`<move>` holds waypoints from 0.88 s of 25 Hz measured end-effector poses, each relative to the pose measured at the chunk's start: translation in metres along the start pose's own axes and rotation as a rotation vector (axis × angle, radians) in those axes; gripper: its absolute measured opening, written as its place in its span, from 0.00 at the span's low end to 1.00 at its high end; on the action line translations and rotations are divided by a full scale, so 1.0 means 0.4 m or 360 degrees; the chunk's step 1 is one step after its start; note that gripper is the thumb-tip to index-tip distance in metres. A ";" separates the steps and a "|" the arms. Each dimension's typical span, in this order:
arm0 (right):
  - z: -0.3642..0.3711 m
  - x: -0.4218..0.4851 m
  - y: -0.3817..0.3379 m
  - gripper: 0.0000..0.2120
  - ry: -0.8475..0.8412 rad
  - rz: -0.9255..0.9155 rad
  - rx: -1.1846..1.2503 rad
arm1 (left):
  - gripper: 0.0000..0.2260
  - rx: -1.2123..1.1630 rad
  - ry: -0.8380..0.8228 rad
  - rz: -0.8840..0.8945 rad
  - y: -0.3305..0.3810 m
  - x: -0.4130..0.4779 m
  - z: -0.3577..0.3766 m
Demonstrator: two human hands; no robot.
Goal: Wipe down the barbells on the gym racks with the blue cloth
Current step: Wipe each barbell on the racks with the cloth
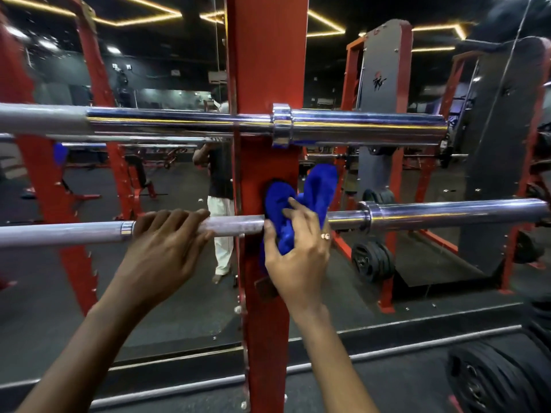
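Chrome and dull grey steel run across the whole view as two bars. The upper barbell is cut off at the left edge and ends in a bright sleeve on the right. The lower barbell is cut off at both edges.

At far left, a red rack frame shows only as a blurred reflection in the mirror. A small blue patch in the glass there is too smeared to make out.

The left hand grips the lower barbell's grey shaft just right of a chrome band. Its fingers are pressed together and curled over the top of the bar, and their tips are hidden behind it. A reflected person in a dark top and pale trousers is half hidden by the red post, which rises out of frame at the top.

Both bars cross this post. The blue cloth is bunched on the lower barbell right at the post, hiding the bar and its support there. One loose end stands up to the right of the post.

The right hand holds the cloth against the bar. Its thumb pinches the cloth from the left, the forefinger lies straight on top, and the other fingers, one with a ring, curl round the bundle.

Further right, black weight plates hang low on a grey and red rack. More plates are cropped by the bottom right corner.
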State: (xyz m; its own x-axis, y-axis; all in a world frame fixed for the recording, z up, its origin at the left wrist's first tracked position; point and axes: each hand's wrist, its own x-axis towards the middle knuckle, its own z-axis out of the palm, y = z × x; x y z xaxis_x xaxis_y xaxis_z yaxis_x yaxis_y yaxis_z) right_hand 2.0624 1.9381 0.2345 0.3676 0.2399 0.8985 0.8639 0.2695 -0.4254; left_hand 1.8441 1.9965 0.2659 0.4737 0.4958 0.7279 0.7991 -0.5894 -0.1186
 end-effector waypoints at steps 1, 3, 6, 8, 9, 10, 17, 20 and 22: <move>0.004 -0.018 0.004 0.13 -0.0042 -0.0011 0.0071 | 0.20 -0.0003 0.0005 -0.0002 -0.001 -0.004 0.004; -0.003 -0.038 0.036 0.11 -0.0007 0.0006 0.0138 | 0.20 -0.0075 0.0003 -0.0030 0.002 -0.006 0.004; -0.019 -0.032 0.091 0.10 0.0316 0.0160 0.0085 | 0.21 -0.0133 -0.0044 -0.0026 -0.005 -0.009 -0.009; -0.006 -0.018 0.103 0.12 0.0570 0.0338 0.0111 | 0.23 -0.0184 -0.0095 0.0006 -0.038 -0.016 -0.024; 0.009 -0.017 0.093 0.14 0.0655 0.0418 0.0145 | 0.24 -0.0216 -0.0123 0.0017 -0.062 -0.024 -0.030; 0.026 -0.019 0.072 0.15 0.0721 0.0517 0.0229 | 0.25 -0.0237 -0.0135 0.0016 -0.087 -0.035 -0.036; 0.018 -0.015 -0.048 0.14 0.0473 0.1773 0.1160 | 0.25 -0.0267 -0.0105 -0.0047 -0.138 -0.073 -0.044; -0.047 -0.022 -0.107 0.04 0.0104 0.1457 0.0845 | 0.23 -0.0218 -0.0049 -0.0115 -0.156 -0.083 -0.046; -0.084 -0.029 -0.141 0.05 -0.0041 0.1217 0.0674 | 0.22 -0.0211 -0.0050 -0.0163 -0.179 -0.090 -0.052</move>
State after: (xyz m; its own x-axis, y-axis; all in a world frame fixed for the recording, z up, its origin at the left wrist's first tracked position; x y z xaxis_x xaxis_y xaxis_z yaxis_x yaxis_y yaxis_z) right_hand 2.0209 1.8887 0.2517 0.7818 0.5163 0.3497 0.1810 0.3487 -0.9196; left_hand 1.7620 2.0075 0.2622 0.4053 0.5761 0.7098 0.7889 -0.6127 0.0469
